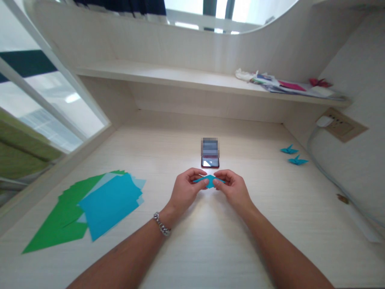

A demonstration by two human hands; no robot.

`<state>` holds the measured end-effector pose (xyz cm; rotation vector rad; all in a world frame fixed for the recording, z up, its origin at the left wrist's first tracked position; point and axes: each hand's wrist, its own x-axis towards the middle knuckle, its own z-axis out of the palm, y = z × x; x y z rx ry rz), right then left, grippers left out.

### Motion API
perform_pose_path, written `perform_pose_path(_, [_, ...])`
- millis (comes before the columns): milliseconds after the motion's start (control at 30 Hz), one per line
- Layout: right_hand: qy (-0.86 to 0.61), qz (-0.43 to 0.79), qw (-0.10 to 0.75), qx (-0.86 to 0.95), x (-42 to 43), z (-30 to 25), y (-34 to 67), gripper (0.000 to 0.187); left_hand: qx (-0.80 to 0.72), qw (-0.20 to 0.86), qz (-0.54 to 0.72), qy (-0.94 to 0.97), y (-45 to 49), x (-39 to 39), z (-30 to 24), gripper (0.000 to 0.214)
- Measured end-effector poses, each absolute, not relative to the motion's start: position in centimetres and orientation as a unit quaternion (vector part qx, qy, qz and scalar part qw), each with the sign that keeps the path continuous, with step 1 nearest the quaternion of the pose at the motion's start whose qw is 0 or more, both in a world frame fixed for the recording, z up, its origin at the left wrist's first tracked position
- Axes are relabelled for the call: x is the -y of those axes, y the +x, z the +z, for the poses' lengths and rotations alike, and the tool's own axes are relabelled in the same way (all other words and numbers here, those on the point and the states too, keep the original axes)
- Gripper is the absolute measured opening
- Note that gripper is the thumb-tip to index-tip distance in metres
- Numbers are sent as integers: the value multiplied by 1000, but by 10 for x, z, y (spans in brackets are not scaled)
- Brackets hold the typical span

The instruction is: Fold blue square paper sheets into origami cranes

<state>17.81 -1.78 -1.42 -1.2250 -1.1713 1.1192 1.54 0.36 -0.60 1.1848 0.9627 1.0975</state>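
Note:
A small folded blue paper piece (209, 181) is held just above the pale wooden desk (192, 241) at its middle. My left hand (185, 188) pinches its left end with thumb and fingers closed. My right hand (233, 188) pinches its right end the same way. A silver bracelet (161, 224) sits on my left wrist. Just beyond the hands stands a phone (209, 154) propped upright, facing me.
A fanned stack of blue (111, 202) and green paper sheets (60, 224) lies at the left. Two finished blue paper cranes (289, 150) (297, 160) sit at the right by the wall. A shelf (210, 82) above holds papers and a red paper figure (320, 82). A cable (325, 168) runs from a wall socket.

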Motion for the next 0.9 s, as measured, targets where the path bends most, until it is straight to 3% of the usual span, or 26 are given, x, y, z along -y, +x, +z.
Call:
perform_pose_path(533, [-518,390,545,531,23,-11,176,16,-407,555,474,549,16,-2,-6,24])
perform_pose_path(900, [-526,455,488,527,19,-12,180,15,-414,511,419,626,14,-2,-9,16])
